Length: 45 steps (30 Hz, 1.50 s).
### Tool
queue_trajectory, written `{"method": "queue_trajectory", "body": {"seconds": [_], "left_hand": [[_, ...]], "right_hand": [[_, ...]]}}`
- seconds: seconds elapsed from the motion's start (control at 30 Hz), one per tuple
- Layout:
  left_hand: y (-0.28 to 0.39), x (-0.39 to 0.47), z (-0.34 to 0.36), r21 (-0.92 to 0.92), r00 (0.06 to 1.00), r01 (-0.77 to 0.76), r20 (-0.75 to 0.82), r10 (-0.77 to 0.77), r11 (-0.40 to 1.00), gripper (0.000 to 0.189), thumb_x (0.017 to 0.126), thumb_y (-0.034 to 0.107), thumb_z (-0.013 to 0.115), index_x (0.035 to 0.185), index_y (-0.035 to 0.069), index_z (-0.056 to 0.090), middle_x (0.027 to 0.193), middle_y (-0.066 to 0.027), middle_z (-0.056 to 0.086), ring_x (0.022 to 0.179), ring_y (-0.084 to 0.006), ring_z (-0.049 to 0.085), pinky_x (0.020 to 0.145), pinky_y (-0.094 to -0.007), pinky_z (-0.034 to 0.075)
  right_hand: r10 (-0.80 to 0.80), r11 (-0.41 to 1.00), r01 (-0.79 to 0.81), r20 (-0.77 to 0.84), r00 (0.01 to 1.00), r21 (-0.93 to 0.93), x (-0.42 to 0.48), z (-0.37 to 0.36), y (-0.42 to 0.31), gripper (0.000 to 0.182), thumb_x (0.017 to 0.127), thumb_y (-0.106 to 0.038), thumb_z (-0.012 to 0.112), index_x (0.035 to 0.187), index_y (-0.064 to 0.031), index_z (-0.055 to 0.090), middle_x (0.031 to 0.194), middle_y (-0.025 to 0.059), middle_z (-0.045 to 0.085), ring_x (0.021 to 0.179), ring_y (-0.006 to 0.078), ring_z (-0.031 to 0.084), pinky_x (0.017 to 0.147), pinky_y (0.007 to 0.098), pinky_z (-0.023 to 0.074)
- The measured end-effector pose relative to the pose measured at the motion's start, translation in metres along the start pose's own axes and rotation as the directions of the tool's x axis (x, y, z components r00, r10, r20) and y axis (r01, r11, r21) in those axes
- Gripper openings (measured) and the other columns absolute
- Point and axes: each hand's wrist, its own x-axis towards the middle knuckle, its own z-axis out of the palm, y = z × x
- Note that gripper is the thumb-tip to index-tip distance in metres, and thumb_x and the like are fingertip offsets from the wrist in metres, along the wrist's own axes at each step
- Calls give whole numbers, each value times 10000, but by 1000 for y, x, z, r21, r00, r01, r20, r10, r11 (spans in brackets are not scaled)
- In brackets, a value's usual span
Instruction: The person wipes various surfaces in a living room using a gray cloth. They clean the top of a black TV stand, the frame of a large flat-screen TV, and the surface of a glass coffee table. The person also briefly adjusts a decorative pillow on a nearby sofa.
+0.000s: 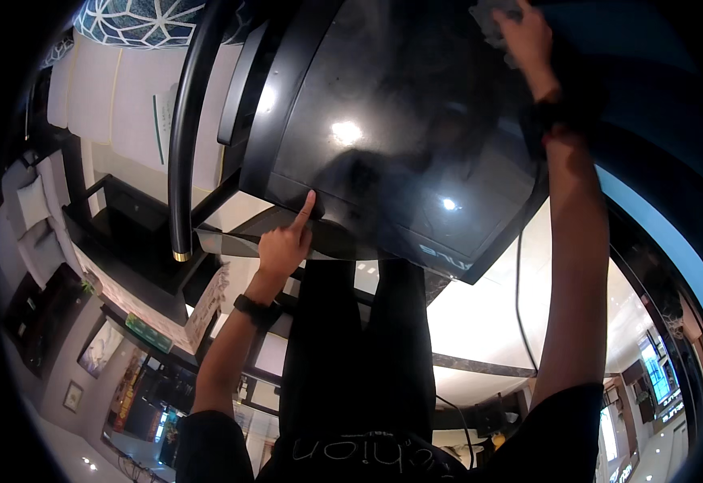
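A broad, glossy black panel (pixel 351 163) lies before me, with pale lettering near its lower right corner and bright light reflections on it. My left hand (pixel 285 244) is at the panel's near edge, its index finger stretched onto the surface and the other fingers curled. Nothing shows in that hand. At the far right of the panel, my right hand (pixel 526 36) presses a crumpled grey cloth (pixel 489 23), its fingers over it. Where the cloth meets the surface is partly hidden and dark.
A curved black rail with a gold-coloured tip (pixel 185 181) stands left of the panel. Beyond it is a light upholstered sofa (pixel 95 96) with a patterned cushion (pixel 140 23). A thin black cable (pixel 517 290) hangs beside my right arm. A dark armchair (pixel 128 223) stands farther left.
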Motion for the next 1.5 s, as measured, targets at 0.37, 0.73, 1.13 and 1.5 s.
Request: {"method": "queue_trajectory", "body": {"seconds": [0.37, 0.73, 1.13, 1.5], "left_hand": [[10, 4, -7, 114, 991, 51, 121, -65, 992, 680, 776, 171, 530, 1388, 285, 257, 454, -101, 505, 406, -302, 527, 417, -416, 442], [5, 2, 3, 85, 998, -28, 53, 24, 996, 663, 761, 164, 539, 1377, 215, 301, 472, -98, 513, 412, -301, 529, 415, -415, 451], [31, 6, 1, 214, 982, 128, 113, -155, 968, 616, 779, 158, 515, 1360, 106, 316, 459, -89, 508, 394, -288, 526, 409, -401, 439], [39, 6, 19, 249, 989, 100, 83, -124, 963, 738, 763, 208, 524, 1369, -22, 172, 463, -111, 529, 400, -301, 538, 411, -422, 456]], "right_hand": [[-454, 874, 466, 577, 679, 139, -342, 8, -100, 325, 777, -229, 552, 1101, -210, 549, 1219, 91, 439, 1111, 304, 391, 798, 561, 352], [-48, 935, -33, 218, 975, 353, -64, -31, 54, 371, 744, -150, 646, 1101, -184, 553, 1112, 78, 515, 985, 284, 534, 842, 368, 448], [-305, 932, 356, 676, 671, 67, -276, -26, -31, 356, 774, -228, 550, 1129, -209, 560, 1274, 66, 410, 1172, 303, 354, 906, 638, 279], [-168, 832, -224, 615, 771, 508, -229, -98, 39, 366, 691, -87, 635, 1053, -116, 591, 1068, 74, 568, 1098, 239, 498, 923, 350, 418]]}}
